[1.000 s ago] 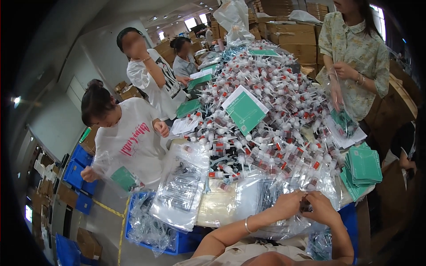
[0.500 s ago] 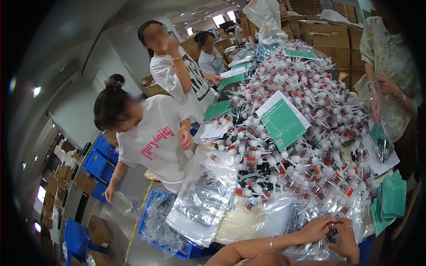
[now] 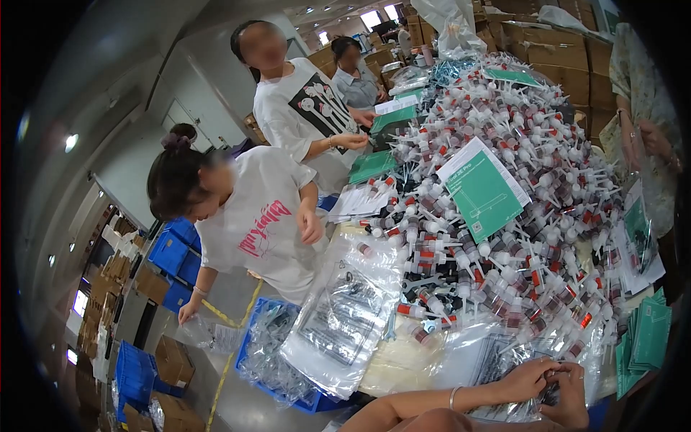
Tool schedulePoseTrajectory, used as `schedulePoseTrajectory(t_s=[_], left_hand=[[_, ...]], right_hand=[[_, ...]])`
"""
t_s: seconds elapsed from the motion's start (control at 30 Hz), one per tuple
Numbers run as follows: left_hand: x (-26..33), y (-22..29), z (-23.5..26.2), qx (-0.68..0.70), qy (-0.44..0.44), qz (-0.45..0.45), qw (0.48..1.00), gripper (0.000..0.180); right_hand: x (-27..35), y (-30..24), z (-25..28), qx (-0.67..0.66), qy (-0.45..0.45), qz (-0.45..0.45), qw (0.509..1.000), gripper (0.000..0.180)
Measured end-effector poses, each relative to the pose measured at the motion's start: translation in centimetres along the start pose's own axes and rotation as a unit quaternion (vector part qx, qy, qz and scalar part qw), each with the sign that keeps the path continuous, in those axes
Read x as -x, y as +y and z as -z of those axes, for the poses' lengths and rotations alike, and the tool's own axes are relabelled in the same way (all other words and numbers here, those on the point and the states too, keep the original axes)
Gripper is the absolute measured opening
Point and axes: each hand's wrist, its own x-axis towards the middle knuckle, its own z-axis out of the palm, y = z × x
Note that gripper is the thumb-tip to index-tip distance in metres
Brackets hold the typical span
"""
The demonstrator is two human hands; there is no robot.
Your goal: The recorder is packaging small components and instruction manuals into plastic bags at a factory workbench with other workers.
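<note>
At the lower right, my left hand point(image 3: 529, 380) and my right hand point(image 3: 568, 397) meet with their fingertips pinched together. Something small and dark shows between them, too hidden to name. Beneath them are clear plastic bags point(image 3: 497, 349) with dark-printed sheets. Just beyond my hands rises a large pile of small clear bottles point(image 3: 515, 313) with white nozzle tips and red bands. Small wrenches point(image 3: 415, 284) lie at the pile's near left side. A green and white leaflet point(image 3: 484, 194) rests on the pile.
Stacked green leaflets point(image 3: 651, 335) sit at the right edge. Left are a stack of clear bags point(image 3: 345, 309) and a blue bin point(image 3: 266, 353) of bagged items. Co-workers point(image 3: 252, 209) stand along the left side; another person point(image 3: 640, 129) stands at the right. Cardboard boxes point(image 3: 554, 54) line the back.
The view has shifted, so most things sit farther right. The far-left co-worker's raised hand has come down to the table. My hands remain pinched together.
</note>
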Motion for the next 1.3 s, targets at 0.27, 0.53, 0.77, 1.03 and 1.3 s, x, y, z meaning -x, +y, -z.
schedulePoseTrajectory(t_s=[0.27,0.53,0.77,1.03,1.3], left_hand=[[0.0,0.4,0.2,0.002,-0.002,0.004,1.0,0.043],[0.0,0.0,0.0,0.009,-0.015,0.027,0.999,0.043],[0.1,0.0,0.1,0.01,-0.015,0.033,0.999,0.043],[0.0,-0.2,0.0,0.014,-0.014,0.025,1.0,0.042],[-0.1,-0.2,0.0,0.019,-0.011,0.019,1.0,0.042]], right_hand=[[0.1,-0.2,0.2,-0.003,-0.022,-0.032,0.999,0.048],[0.1,0.0,-0.2,-0.038,-0.018,-0.048,0.998,0.046],[-0.1,-0.6,0.1,0.006,-0.013,-0.023,1.0,0.046],[-0.2,-1.1,0.3,0.007,-0.015,-0.027,1.0,0.047],[-0.2,-0.6,0.1,0.01,-0.013,-0.016,1.0,0.05]])
